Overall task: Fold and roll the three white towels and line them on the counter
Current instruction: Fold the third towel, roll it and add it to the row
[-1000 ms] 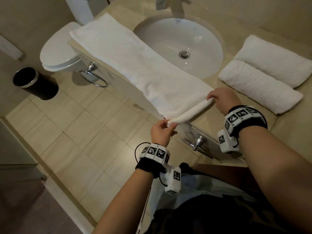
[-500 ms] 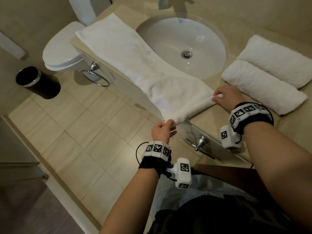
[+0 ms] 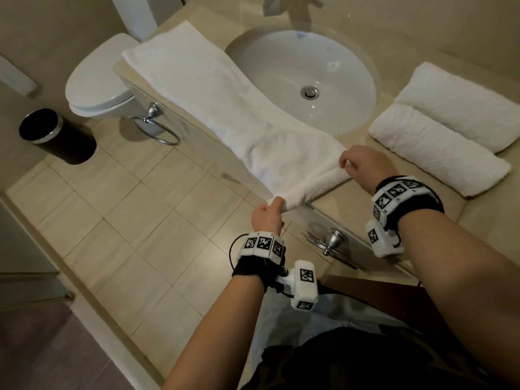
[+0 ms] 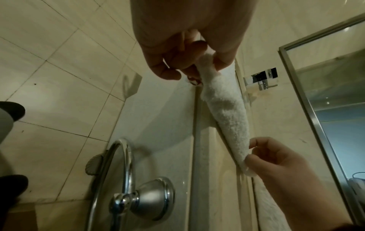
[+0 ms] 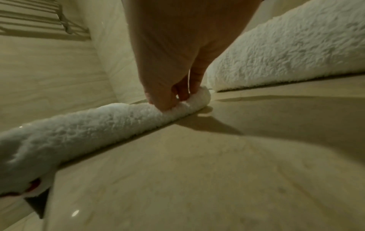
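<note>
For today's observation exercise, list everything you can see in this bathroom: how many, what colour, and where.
rolled towels: two, white, side by side on the counter right of the sink
flat towel: one, white, along the counter's front edge, near end just rolled
counter: one, beige
sink: one, white, set in the counter
towel rings: two, silver, on the counter's front
toilet: one, white, left of the counter
bin: one, black, on the floor
left hand: pinches the roll's near end
right hand: grips the roll's far end
</note>
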`<state>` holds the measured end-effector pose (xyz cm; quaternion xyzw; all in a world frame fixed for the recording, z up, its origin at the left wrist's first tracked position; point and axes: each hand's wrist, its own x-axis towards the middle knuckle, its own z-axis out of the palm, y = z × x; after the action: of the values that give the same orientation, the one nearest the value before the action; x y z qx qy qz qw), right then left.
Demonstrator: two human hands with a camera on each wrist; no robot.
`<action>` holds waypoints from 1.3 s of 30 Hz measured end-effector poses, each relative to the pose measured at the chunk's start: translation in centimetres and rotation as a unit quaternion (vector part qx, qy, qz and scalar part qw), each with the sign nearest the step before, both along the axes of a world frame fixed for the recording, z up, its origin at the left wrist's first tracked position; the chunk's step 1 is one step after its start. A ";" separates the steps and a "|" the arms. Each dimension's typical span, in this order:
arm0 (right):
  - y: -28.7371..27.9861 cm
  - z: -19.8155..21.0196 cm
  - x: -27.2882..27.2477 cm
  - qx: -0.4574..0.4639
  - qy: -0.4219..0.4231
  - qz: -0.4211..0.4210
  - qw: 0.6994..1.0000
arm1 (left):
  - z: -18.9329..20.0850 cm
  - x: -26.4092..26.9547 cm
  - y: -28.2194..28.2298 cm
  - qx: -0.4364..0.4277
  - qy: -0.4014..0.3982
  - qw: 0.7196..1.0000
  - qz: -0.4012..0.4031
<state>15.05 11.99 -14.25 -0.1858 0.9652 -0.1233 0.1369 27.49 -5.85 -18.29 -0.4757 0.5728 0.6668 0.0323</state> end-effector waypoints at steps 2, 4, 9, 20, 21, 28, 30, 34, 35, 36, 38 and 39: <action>-0.1 -0.2 0.4 -0.009 -0.008 0.011 1.000 | -0.1 0.0 0.1 -0.015 0.016 1.000 0.003; -0.1 -0.3 0.9 -0.020 -0.023 0.026 0.999 | 0.0 0.1 0.1 -0.006 0.018 1.000 0.024; -0.3 -1.0 2.0 0.017 0.035 0.079 0.996 | -0.6 0.1 -0.5 0.036 0.003 0.999 0.041; -0.7 -1.1 2.2 -0.018 0.077 0.063 0.995 | -0.3 0.5 -0.3 0.164 0.061 0.984 0.044; -0.5 -1.1 2.1 -0.021 0.064 0.052 0.996 | -0.2 0.5 -0.2 0.181 0.063 0.980 0.047; -0.1 -0.4 1.4 -0.038 0.012 -0.003 0.999 | 0.2 0.5 -0.2 0.218 0.038 0.974 0.048; -0.3 -0.3 1.2 -0.018 0.000 -0.015 1.000 | 0.4 0.6 0.0 0.178 0.053 0.981 0.058; -0.6 -0.2 0.6 -0.007 -0.016 -0.014 1.000 | 1.0 0.6 0.8 0.070 0.108 0.992 -0.020; -0.6 -0.1 0.5 -0.005 -0.017 -0.017 1.000 | 1.1 0.6 0.9 0.054 0.115 0.991 -0.034; -0.6 -0.1 0.5 -0.003 -0.018 -0.019 1.000 | 1.1 0.6 0.8 0.047 0.111 0.991 -0.049; -0.7 -0.1 0.4 0.000 -0.021 -0.018 1.000 | 1.3 0.5 0.7 0.035 0.103 0.991 -0.083; -0.7 -0.2 0.3 0.002 -0.024 -0.016 1.000 | 1.3 0.4 0.5 0.035 0.101 0.989 -0.098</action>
<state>15.37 11.26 -14.44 -0.1668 0.9647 -0.1279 0.1584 27.91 -5.34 -16.98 -0.3465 0.5929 0.7248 0.0563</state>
